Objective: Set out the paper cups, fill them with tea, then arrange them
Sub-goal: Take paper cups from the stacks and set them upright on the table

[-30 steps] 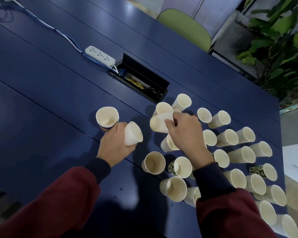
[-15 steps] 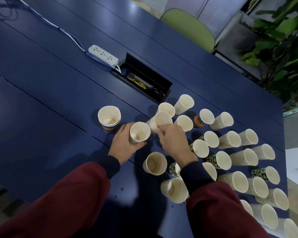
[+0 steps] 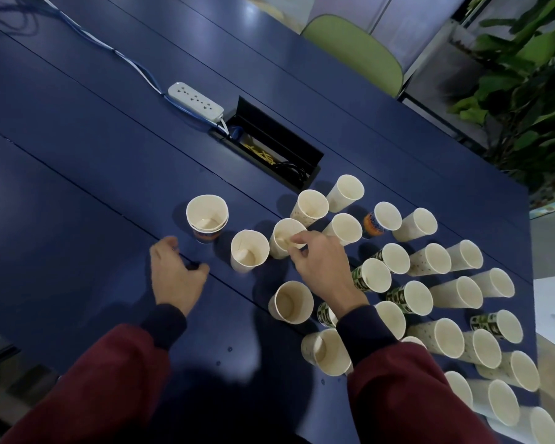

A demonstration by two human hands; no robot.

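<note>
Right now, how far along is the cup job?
Done: many cups stand upright on the table. In hand: the right hand pinches one cup by its rim; the left hand holds nothing. Left: filling, since near cups show bare bottoms and no tea vessel is in view, then arranging.

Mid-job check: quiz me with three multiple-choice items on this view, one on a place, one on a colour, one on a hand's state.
1. The power strip lies: A among the cups; B beside the open cable box; C on the chair.
2. The table is: A white; B green; C dark blue.
3. The left hand: A holds nothing; B grips a cup; C lifts the strip.
Key: B, its end meets the box; C, the bare top is blue; A, its fingers clasp nothing.
</note>
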